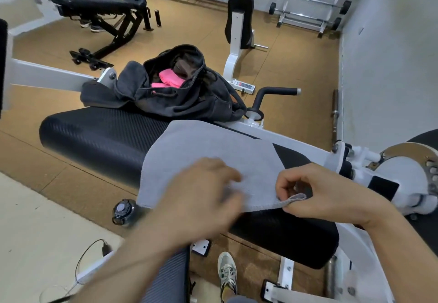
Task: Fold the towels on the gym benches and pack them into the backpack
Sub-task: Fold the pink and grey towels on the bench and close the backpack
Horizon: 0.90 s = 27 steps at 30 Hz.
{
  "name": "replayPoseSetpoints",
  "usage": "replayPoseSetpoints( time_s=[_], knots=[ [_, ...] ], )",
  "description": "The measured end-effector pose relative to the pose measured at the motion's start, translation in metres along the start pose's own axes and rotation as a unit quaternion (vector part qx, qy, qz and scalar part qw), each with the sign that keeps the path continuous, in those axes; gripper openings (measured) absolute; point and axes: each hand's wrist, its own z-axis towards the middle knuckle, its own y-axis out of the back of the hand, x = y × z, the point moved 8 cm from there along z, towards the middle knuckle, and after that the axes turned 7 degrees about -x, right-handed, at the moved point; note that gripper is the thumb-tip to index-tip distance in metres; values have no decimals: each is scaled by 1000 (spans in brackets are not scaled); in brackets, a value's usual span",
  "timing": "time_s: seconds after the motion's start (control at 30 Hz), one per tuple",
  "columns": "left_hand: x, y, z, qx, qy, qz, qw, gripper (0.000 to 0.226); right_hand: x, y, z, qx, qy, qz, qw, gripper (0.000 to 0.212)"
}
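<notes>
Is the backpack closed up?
No, the backpack gapes open at the top, and a pink towel shows inside it.

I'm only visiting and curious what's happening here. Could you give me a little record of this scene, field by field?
place: a gym
grey towel: spread on the black bench pad
right hand: pinches the grey towel's near corner
left hand: over the grey towel, blurred, grip unclear
backpack: lies open at the pad's far edge
pink towel: inside the backpack
</notes>
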Motion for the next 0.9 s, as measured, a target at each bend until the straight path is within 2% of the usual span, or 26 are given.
replayPoseSetpoints(
  time_s=[0.07, 0.17, 0.23, 0.3, 0.37, 0.43, 0.53, 0.6, 0.67, 0.77, 0.9],
  knots=[
    [-39, -43, 8, 21, -13, 22, 999, 44, -1, 6, 1, -26, 10, 13, 1000, 16],
    [-59, -73, 22, -6, -42, 91, 995, 31, -14, 15, 2, -38, 0, 27, 999, 16],
    [-51, -72, 28, -60, -40, 100, 992, 28, -38, 18, 5, -10, -24, 4, 1000, 31],
    [-46, -73, 27, -79, -35, 86, 993, 28, -71, 17, 18, 4, -45, -43, 998, 51],
    [-47, -69, 26, -91, -30, 62, 993, 30, -100, 18, 43, -32, -40, -106, 993, 60],
    [-47, -70, 26, -96, -27, 33, 995, 28, -124, 20, 71, -96, -58, -142, 984, 54],
    [-41, -70, 25, -82, 1, -37, 996, 24, -150, 23, 105, -145, -102, -117, 977, 33],
    [-35, -63, 25, -98, 31, -102, 989, 23, -152, 32, 121, -181, -97, -146, 968, 34],
    [-23, -61, 23, -112, 73, -203, 970, 16, -140, 52, 135, -252, -100, -141, 952, 30],
    [-9, -50, 16, -114, 141, -312, 933, 21, -98, 74, 157, -316, -71, -120, 938, 21],
    [10, -31, -7, -140, 225, -422, 867, 21, -32, 81, 196, -303, -8, -87, 949, 14]
  ],
)
